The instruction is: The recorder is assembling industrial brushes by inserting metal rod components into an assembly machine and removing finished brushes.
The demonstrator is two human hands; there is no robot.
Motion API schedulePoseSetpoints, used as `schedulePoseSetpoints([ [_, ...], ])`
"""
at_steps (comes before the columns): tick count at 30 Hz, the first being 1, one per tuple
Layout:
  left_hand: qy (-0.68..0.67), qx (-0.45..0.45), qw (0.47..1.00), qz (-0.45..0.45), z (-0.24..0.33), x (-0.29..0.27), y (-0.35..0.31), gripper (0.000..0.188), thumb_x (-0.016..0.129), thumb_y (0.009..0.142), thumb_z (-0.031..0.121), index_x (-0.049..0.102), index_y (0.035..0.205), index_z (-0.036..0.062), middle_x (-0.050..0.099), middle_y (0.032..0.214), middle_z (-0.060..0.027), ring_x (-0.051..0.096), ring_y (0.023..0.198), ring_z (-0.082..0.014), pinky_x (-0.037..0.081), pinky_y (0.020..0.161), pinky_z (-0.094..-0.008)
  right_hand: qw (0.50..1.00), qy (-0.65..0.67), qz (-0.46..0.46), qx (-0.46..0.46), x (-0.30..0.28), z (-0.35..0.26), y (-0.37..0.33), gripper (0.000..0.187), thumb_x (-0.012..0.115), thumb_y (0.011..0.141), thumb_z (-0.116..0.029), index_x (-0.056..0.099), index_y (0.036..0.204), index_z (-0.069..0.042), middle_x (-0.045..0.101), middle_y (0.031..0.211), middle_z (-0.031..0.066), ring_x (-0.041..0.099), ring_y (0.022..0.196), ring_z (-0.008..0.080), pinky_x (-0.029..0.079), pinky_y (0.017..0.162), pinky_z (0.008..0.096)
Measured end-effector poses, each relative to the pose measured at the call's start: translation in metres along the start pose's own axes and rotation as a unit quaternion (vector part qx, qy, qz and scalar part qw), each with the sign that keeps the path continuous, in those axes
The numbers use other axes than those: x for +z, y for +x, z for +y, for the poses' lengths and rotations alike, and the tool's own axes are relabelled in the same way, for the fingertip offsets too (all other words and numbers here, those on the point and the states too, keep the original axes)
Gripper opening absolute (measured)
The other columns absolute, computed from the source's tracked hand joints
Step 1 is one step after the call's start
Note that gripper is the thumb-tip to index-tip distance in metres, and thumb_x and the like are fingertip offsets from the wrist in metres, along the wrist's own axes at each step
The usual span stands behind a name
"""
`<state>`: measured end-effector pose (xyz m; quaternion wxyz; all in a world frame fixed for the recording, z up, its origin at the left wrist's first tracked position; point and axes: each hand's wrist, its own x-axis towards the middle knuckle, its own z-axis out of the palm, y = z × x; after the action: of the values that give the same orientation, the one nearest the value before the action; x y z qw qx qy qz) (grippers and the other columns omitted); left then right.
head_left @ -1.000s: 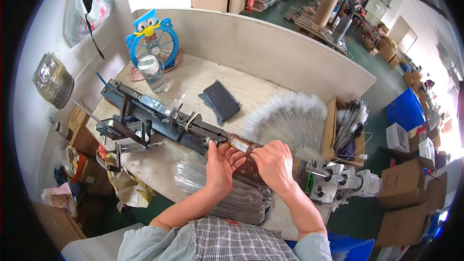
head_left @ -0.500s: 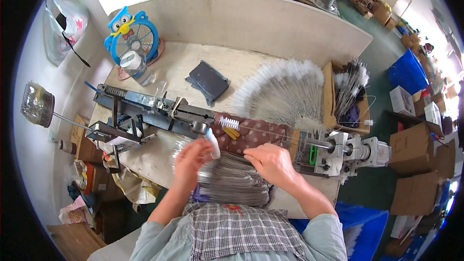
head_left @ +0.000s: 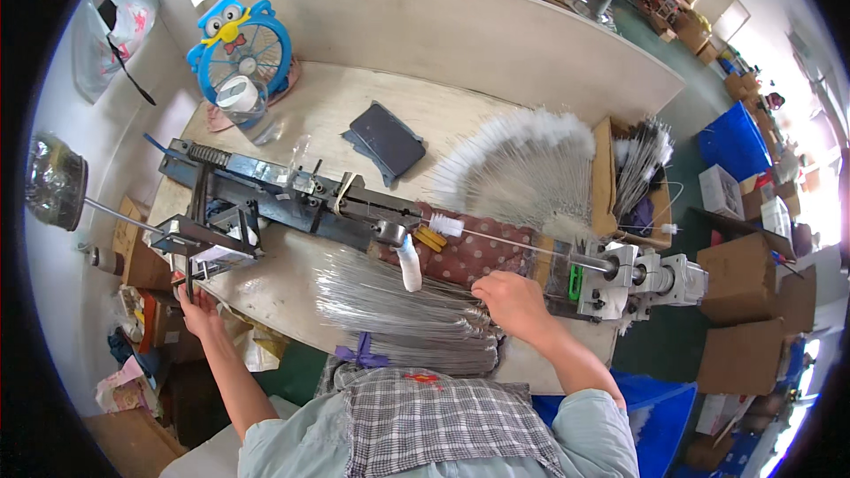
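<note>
My left hand (head_left: 202, 308) is at the bench's left edge, its fingers closed around the lower end of a dark metal bar (head_left: 188, 271) on the machine's frame. My right hand (head_left: 515, 303) is curled closed by the right end of a bundle of thin metal wires (head_left: 403, 301); what its fingers hold, if anything, is hidden. Just beyond it, a white-bristled wire brush (head_left: 446, 226) is stretched level between the slide rail (head_left: 292, 190) and the spindle (head_left: 591, 261). A crank with a white-wrapped handle (head_left: 409, 267) hangs below the rail, untouched.
Finished brushes (head_left: 518, 164) lie fanned out behind the spotted brown cloth (head_left: 487, 257). A cardboard box of brushes (head_left: 605, 179) stands at right. Yellow-handled pliers (head_left: 431, 239), a dark flat pad (head_left: 387, 142) and a blue fan (head_left: 243, 57) are on the bench.
My left hand has left the crank handle area and moved far left to the frame's bar. My right hand has shifted slightly right and toward me. The crank handle hangs lower right.
</note>
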<state>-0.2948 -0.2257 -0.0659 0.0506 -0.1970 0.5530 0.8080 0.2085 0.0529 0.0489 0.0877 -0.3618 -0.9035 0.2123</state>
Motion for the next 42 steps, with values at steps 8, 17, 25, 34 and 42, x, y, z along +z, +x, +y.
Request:
schedulePoseSetpoints([
  [8,-0.022,-0.200,0.961,-0.190,-0.084,0.039,-0.154,0.021,0.053,0.091,0.021,0.056,0.105,0.0058,0.063,0.101,-0.0094,0.062,0.091,-0.0191,0.052,0.082,-0.0328,1.000,0.011,0.026,0.011,-0.012,0.007,-0.006,0.009,0.062,0.079,-0.017,0.066,0.083,-0.010,0.062,0.077,0.0066,0.062,0.073,0.0268,0.050,0.061,0.0384],
  [17,0.271,-0.160,0.811,-0.494,-0.083,0.143,-0.371,0.029,0.058,0.087,0.021,0.047,0.108,0.0055,0.060,0.088,-0.0059,0.059,0.083,-0.0186,0.047,0.081,-0.0340,0.999,-0.023,0.019,-0.044,-0.007,0.009,-0.026,0.015,0.059,0.077,-0.007,0.063,0.092,-0.009,0.057,0.082,0.0088,0.061,0.077,0.0282,0.050,0.063,0.0384],
  [25,0.017,-0.552,0.680,-0.482,0.013,0.173,-0.348,0.044,0.043,0.093,0.049,0.061,0.090,0.0097,0.048,0.053,0.0008,0.040,0.039,-0.0110,0.041,0.050,-0.0279,0.993,-0.113,-0.028,-0.021,-0.027,-0.005,-0.015,0.023,0.057,0.070,-0.001,0.052,0.092,-0.004,0.053,0.086,0.0123,0.062,0.080,0.0287,0.053,0.064,0.0377],
  [34,0.210,-0.317,0.624,-0.682,-0.031,0.140,-0.363,0.038,0.038,0.096,0.036,0.056,0.098,0.0024,0.058,0.066,-0.0104,0.054,0.050,-0.0159,0.047,0.053,-0.0316,0.964,-0.072,0.248,0.062,-0.148,0.030,-0.021,0.012,0.056,0.083,-0.001,0.062,0.093,0.001,0.060,0.078,0.0135,0.057,0.067,0.0301,0.047,0.062,0.0356],
  [42,0.346,0.500,0.374,-0.701,-0.134,0.202,-0.431,0.015,0.057,0.080,0.013,0.055,0.094,0.0061,0.059,0.084,-0.0105,0.062,0.066,-0.0269,0.047,0.054,-0.0380,0.975,-0.008,0.209,0.068,-0.109,0.046,0.002,0.014,0.060,0.084,-0.008,0.065,0.096,-0.004,0.065,0.086,0.0134,0.062,0.072,0.0293,0.049,0.064,0.0345],
])
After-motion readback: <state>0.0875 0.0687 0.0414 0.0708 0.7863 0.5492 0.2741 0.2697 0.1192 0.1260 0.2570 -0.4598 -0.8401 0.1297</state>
